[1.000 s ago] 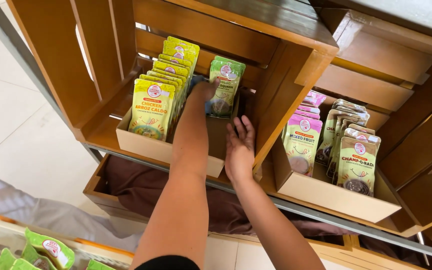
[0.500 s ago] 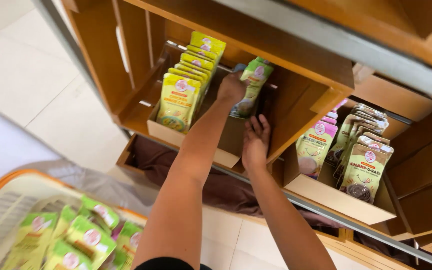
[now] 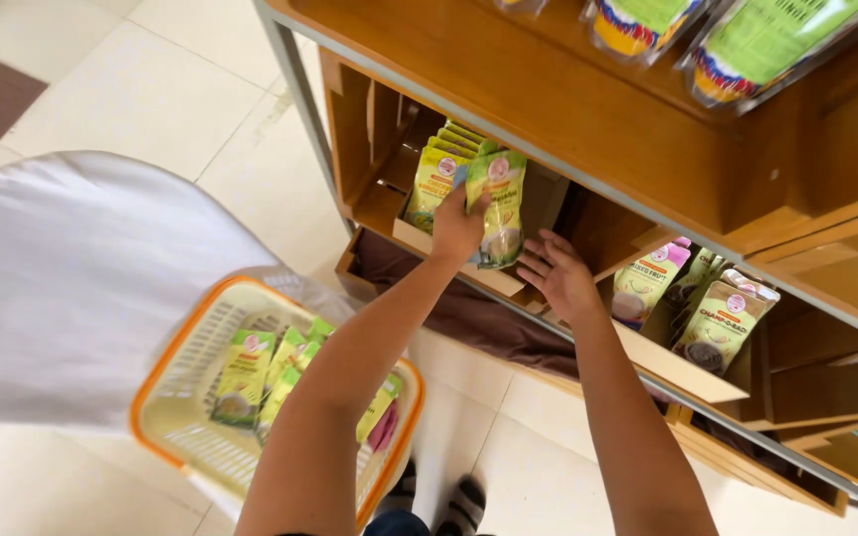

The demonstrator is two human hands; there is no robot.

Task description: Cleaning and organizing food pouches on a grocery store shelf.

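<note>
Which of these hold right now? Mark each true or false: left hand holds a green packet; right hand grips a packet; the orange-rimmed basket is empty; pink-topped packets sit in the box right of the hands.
1. The left hand holds a green-and-yellow food packet. True.
2. The right hand grips a packet. False: it is open, palm up, holding nothing.
3. The orange-rimmed cream plastic basket is empty. False: several green packets lie in it.
4. Pink-topped packets stand in the cardboard box right of the hands. True.
</note>
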